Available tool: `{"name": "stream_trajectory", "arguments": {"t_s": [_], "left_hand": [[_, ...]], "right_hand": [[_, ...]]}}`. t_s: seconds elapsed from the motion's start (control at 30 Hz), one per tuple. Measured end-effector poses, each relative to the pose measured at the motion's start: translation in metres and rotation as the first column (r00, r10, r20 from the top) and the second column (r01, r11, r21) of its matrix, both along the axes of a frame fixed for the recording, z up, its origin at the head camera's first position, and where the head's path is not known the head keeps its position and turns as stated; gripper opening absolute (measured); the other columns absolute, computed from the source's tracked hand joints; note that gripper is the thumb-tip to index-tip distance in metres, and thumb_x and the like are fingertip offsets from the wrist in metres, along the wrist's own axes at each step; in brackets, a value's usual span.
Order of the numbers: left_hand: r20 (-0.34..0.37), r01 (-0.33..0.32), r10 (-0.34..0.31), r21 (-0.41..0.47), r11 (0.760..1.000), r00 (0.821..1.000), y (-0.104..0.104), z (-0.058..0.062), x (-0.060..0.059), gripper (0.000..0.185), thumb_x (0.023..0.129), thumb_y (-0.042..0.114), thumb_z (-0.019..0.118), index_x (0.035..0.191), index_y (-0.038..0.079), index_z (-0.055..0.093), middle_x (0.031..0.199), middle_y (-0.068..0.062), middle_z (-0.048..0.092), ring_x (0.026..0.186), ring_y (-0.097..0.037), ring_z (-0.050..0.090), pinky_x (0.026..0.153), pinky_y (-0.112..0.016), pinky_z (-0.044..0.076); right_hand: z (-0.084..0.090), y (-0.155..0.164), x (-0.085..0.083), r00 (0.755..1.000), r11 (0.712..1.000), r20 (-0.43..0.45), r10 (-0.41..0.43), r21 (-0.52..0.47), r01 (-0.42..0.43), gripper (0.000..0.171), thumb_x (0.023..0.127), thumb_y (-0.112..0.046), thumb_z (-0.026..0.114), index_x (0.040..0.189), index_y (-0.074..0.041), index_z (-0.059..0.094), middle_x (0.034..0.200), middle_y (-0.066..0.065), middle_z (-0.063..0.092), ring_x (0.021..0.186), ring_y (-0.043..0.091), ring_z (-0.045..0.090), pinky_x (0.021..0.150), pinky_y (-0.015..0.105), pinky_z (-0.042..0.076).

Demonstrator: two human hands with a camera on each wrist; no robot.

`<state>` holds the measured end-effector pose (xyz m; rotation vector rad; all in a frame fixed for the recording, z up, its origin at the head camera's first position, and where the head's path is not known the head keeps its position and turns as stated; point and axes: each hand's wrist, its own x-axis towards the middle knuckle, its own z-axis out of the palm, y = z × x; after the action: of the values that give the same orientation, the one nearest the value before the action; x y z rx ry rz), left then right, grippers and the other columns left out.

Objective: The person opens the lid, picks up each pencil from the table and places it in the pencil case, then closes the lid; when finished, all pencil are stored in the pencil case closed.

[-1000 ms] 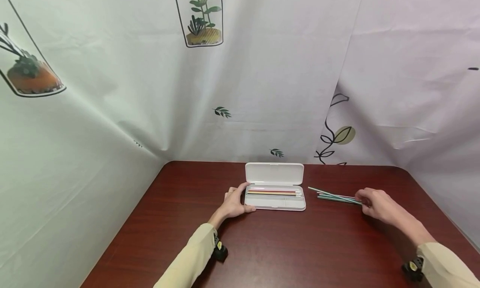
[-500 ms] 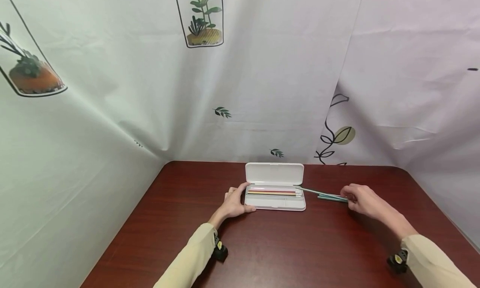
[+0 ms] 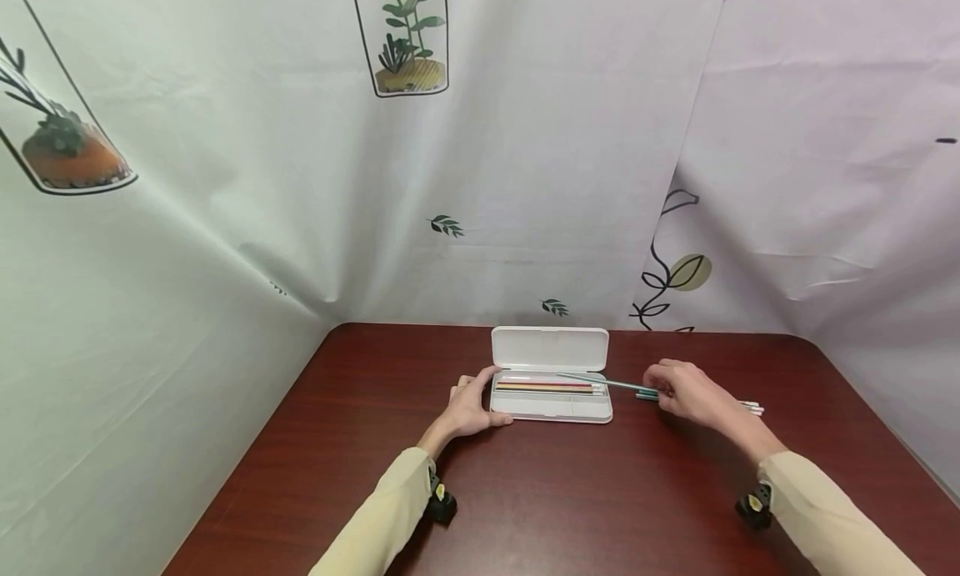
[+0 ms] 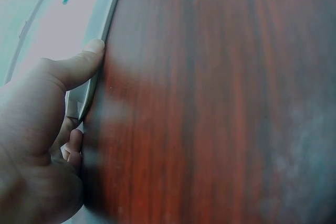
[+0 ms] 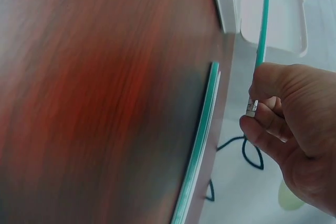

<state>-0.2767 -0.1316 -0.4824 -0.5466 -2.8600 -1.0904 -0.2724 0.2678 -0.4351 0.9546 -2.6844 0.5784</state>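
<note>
An open white pencil case point(image 3: 550, 406) lies at the middle of the dark red table point(image 3: 540, 493), its lid point(image 3: 549, 348) folded back. Several coloured pencils point(image 3: 547, 386) lie in its tray. My left hand point(image 3: 468, 405) grips the case's left end, thumb on the near rim point(image 4: 100, 82). My right hand point(image 3: 686, 390) pinches a teal pencil point(image 3: 600, 381) whose tip reaches over the case's right end. In the right wrist view the teal pencil point(image 5: 261, 30) runs from my fingers point(image 5: 268, 124) up across the case point(image 5: 273, 14).
More teal pencils point(image 3: 746, 406) lie on the table behind my right hand, also seen as teal pencils point(image 5: 199, 145) in the right wrist view. White printed curtains point(image 3: 480, 159) close off the table's back and sides.
My right hand has lifted one teal pencil from the pile and carried it left, its tip now over the case. The left hand has stayed on the case.
</note>
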Motion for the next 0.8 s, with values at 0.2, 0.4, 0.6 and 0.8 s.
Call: {"name": "stream_trajectory", "arguments": {"t_s": [0.2,0.4,0.6,0.8], "left_hand": [[0.001,0.001,-0.001,0.006,1.000,1.000,0.000,0.001,0.000,0.088,0.071,0.031,0.091,0.145,0.014,0.047,0.117,-0.013,0.061,0.112,-0.031,0.045,0.086,-0.044,0.033],[0.001,0.000,0.000,-0.003,1.000,1.000,0.000,0.000,0.000,0.088,0.071,0.031,0.090,0.146,0.014,0.047,0.118,-0.014,0.061,0.113,-0.031,0.046,0.086,-0.044,0.033],[0.000,-0.002,0.002,-0.001,1.000,1.000,0.000,0.000,-0.001,0.088,0.071,0.031,0.090,0.145,0.015,0.047,0.118,-0.014,0.061,0.113,-0.031,0.046,0.086,-0.044,0.034],[-0.003,-0.004,0.004,-0.005,1.000,1.000,0.000,-0.001,-0.002,0.088,0.070,0.032,0.091,0.145,0.016,0.048,0.118,-0.014,0.061,0.112,-0.031,0.046,0.085,-0.044,0.034]], "right_hand": [[0.001,-0.016,-0.006,0.999,1.000,0.054,-0.003,0.015,0.003,0.023,0.073,0.010,0.068,0.087,-0.008,0.067,0.077,-0.006,0.051,0.069,0.011,0.047,0.061,0.031,0.043],[0.001,-0.032,-0.011,0.999,1.000,0.039,0.027,0.014,-0.028,0.023,0.073,0.011,0.065,0.087,-0.007,0.067,0.076,-0.003,0.051,0.070,0.012,0.046,0.062,0.031,0.043],[0.000,-0.046,-0.016,0.998,0.997,-0.009,0.068,0.019,-0.068,0.025,0.072,0.012,0.065,0.087,-0.009,0.068,0.078,-0.005,0.053,0.070,0.011,0.047,0.062,0.031,0.043],[0.000,-0.058,-0.019,0.999,0.997,0.000,0.052,0.049,-0.052,0.024,0.074,0.010,0.068,0.086,-0.010,0.068,0.079,-0.006,0.052,0.071,0.012,0.047,0.063,0.031,0.043]]}}
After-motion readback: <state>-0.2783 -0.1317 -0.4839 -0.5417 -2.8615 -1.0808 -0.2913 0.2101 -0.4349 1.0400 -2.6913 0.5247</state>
